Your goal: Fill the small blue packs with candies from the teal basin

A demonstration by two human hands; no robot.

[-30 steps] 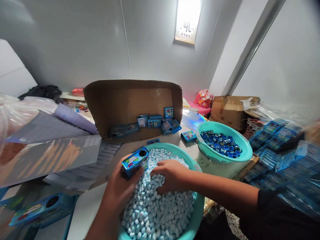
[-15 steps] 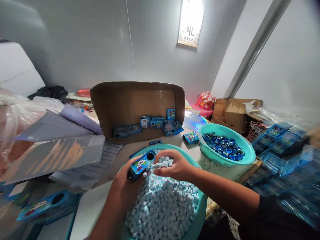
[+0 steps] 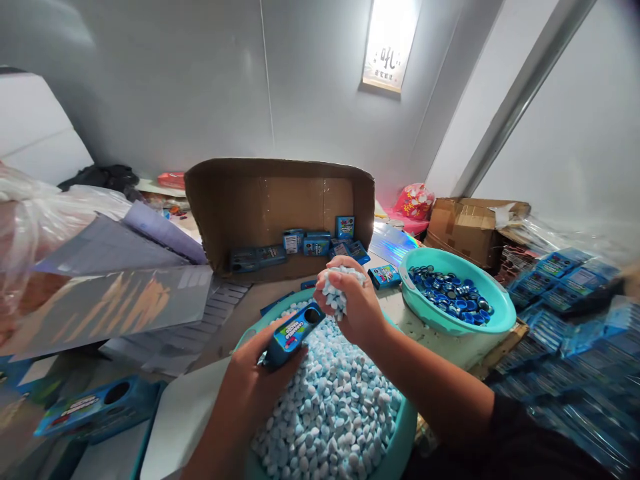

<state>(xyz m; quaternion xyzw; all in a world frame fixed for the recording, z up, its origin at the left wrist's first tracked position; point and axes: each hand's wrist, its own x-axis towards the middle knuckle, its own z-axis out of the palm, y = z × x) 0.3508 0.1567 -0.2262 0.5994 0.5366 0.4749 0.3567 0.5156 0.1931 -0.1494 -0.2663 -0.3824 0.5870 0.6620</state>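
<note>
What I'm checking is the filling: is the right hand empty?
No, the right hand grips a fistful of pale blue tablets by the blue box in the left hand.

Left grip (image 3: 257, 380) clenched low; right grip (image 3: 350, 308) fisted, held higher beside it.

caps bowl (image 3: 493, 319) right of tablets basin (image 3: 400, 440)

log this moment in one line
left hand: holds blue box | right hand: fistful of tablets beside box hole | teal basin: heaped tablets
</note>
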